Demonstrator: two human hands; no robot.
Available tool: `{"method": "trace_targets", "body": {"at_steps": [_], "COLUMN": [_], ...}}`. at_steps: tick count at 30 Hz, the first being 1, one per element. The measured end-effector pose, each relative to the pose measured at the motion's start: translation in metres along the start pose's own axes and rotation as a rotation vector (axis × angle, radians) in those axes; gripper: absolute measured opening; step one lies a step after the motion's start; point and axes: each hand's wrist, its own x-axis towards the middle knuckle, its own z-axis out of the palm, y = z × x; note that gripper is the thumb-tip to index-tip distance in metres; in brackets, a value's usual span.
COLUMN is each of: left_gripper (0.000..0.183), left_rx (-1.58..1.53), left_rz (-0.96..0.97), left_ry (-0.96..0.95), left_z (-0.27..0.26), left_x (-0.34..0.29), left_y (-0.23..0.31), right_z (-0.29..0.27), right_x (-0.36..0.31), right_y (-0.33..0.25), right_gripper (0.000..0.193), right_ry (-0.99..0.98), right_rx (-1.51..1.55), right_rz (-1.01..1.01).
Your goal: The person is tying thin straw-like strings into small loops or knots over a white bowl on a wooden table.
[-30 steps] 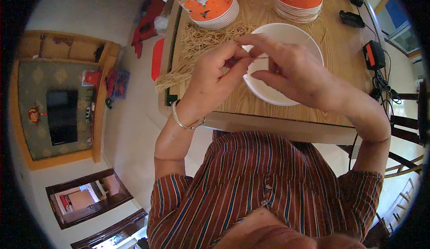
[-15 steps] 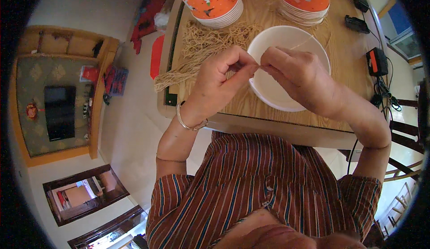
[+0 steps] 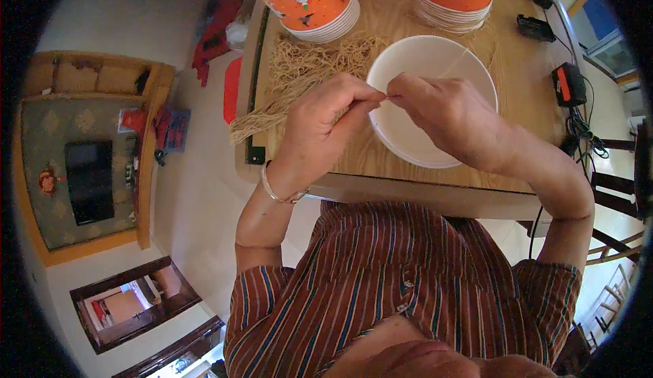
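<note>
My left hand (image 3: 326,116) and my right hand (image 3: 445,113) meet fingertip to fingertip over the left side of a white bowl (image 3: 432,52). Both pinch at one spot; the bit between them is tiny and partly hidden by the fingers. From behind my right hand a thin tan string (image 3: 457,62) runs up to the bowl's far inner wall. Beside my left hand lies a loose heap of tan strings (image 3: 309,65), its straighter end reaching the table's left edge. My left wrist wears a bangle (image 3: 275,191).
Stacked orange paper tubs (image 3: 309,4) stand behind the strings, and another orange stack (image 3: 452,1) rises behind the bowl. Black adapters (image 3: 534,28) and a black-and-orange box (image 3: 568,84) with cables line the wooden table's right side. A red stool top (image 3: 232,92) shows at left.
Both hands have shifted slightly left, fingertips still together. My left fingers are straighter, with the gap under the thumb narrower. The whole view has also shifted a little.
</note>
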Motion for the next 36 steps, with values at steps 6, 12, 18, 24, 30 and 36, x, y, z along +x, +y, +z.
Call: {"method": "trace_targets", "body": {"at_steps": [6, 12, 18, 24, 30, 36], "left_gripper": [0.012, 0.014, 0.017, 0.019, 0.017, 0.019], "left_rx": [0.070, 0.041, 0.193, 0.264, 0.024, -0.326], "left_rz": [0.029, 0.025, 0.111, 0.097, -0.221, -0.477], "left_ry": [0.027, 0.028, 0.030, 0.093, 0.189, 0.137], "left_z": [0.004, 0.006, 0.004, 0.002, 0.005, 0.020], "left_x": [0.003, 0.002, 0.001, -0.006, -0.034, -0.058], "left_y": [-0.003, -0.003, -0.004, -0.006, -0.022, -0.014], "right_z": [0.000, -0.004, -0.002, -0.001, 0.001, 0.005], "right_x": [-0.004, -0.001, 0.000, -0.002, 0.004, 0.008], "right_y": [-0.001, 0.001, 0.001, 0.004, 0.010, 0.014], "right_gripper": [0.022, 0.020, 0.017, 0.012, 0.008, 0.008], "right_ry": [0.031, 0.066, 0.048, 0.007, -0.142, -0.171], "right_rx": [-0.026, -0.129, -0.148, 0.312, 0.462, 0.440], "right_rz": [0.055, -0.119, -0.103, 0.164, 0.250, 0.142]}}
